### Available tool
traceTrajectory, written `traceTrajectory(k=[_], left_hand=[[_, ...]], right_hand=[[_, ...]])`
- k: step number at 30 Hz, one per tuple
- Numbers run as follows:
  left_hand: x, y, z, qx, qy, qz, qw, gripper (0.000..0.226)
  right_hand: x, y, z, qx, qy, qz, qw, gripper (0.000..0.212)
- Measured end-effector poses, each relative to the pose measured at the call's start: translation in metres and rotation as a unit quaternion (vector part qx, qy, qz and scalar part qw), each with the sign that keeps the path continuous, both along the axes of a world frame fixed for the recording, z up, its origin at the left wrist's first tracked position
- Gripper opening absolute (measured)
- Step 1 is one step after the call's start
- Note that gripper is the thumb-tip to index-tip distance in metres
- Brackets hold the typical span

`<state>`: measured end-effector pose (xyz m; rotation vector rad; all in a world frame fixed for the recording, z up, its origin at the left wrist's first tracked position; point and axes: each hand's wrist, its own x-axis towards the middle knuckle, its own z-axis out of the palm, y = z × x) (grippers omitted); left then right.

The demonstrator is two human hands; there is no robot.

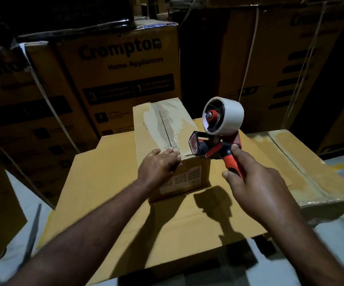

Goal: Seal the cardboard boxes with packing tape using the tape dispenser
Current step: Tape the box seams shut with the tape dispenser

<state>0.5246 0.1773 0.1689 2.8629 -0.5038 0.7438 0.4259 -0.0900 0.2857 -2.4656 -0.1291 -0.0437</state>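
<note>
Ideally the flat left hand (159, 164) rubs the tape (167, 131) down firmly onto the small box (188, 178). The right hand (256, 189) grips the tape dispenser (215, 145).

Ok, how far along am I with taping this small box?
Done: a clear tape strip runs along the top seam of the small box. In hand: your left hand presses the strip's near end at the front edge; your right hand holds the tape dispenser lifted beside the box. Left: smoothing that end down the front; other seams are hidden.
</note>
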Motion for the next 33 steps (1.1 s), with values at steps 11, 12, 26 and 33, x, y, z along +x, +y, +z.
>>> traceTrajectory(k=[11, 12, 26, 33], left_hand=[[0.030, 0.122, 0.030, 0.098, 0.005, -0.094, 0.991, 0.045], [0.031, 0.132, 0.030, 0.068, 0.019, -0.040, 0.997, 0.046], [0.038, 0.112, 0.110, -0.704, 0.404, 0.043, 0.583, 0.070], [0.031, 0.106, 0.102, -0.840, 0.387, 0.065, 0.376, 0.057]], right_hand=[[0.031, 0.062, 0.000, -0.033, -0.011, 0.047, 0.998, 0.066], [0.034, 0.068, -0.001, -0.034, -0.011, 0.052, 0.998, 0.066], [0.069, 0.135, -0.001, -0.046, -0.106, 0.151, 0.982, 0.070], [0.091, 0.127, -0.003, 0.020, -0.189, 0.196, 0.962, 0.068]])
